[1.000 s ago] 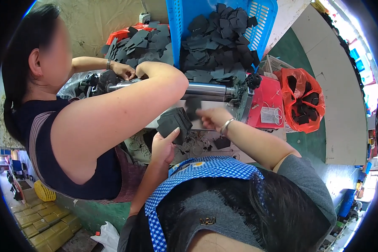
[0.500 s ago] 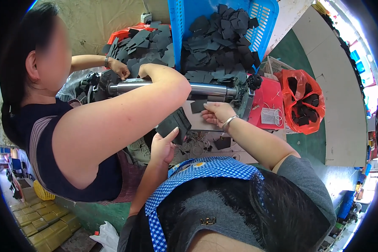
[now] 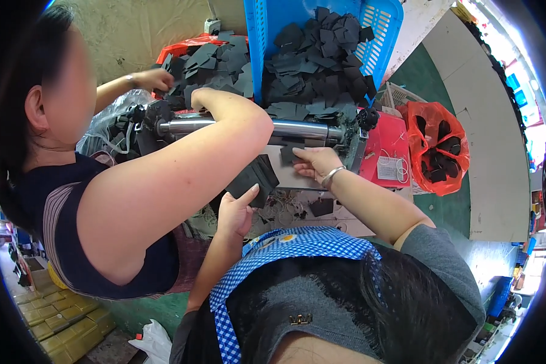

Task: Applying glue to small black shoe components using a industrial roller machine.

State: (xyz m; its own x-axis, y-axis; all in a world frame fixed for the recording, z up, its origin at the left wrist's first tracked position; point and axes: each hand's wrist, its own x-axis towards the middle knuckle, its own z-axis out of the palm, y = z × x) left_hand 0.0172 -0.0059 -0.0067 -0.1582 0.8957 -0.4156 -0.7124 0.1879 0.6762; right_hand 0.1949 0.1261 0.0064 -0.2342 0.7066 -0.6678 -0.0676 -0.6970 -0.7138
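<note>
My left hand (image 3: 238, 212) is closed around a stack of flat black pieces (image 3: 256, 180), thumb on top. My right hand (image 3: 316, 165) pinches a single black piece (image 3: 289, 155) by its edge over a pale plate (image 3: 294, 177). Just beyond that plate runs a shiny metal roller (image 3: 303, 129) of a machine. A co-worker's bent arm (image 3: 188, 167) reaches across from the left, close above my stack, and hides part of the roller. The co-worker's other hand (image 3: 155, 80) is at a heap of black pieces.
Behind the roller stands a blue basket (image 3: 256, 54) full of black pieces (image 3: 321, 73). Beside it, a red bag (image 3: 179, 45) holds more. At right are a red panel (image 3: 385, 142) and a red plastic bag (image 3: 461, 127) with black pieces. Loose white rings (image 3: 285, 209) lie near my left hand.
The co-worker's far hand has moved up and left from the roller to the heap. My right hand and its piece have shifted slightly; my left hand is nearly still.
</note>
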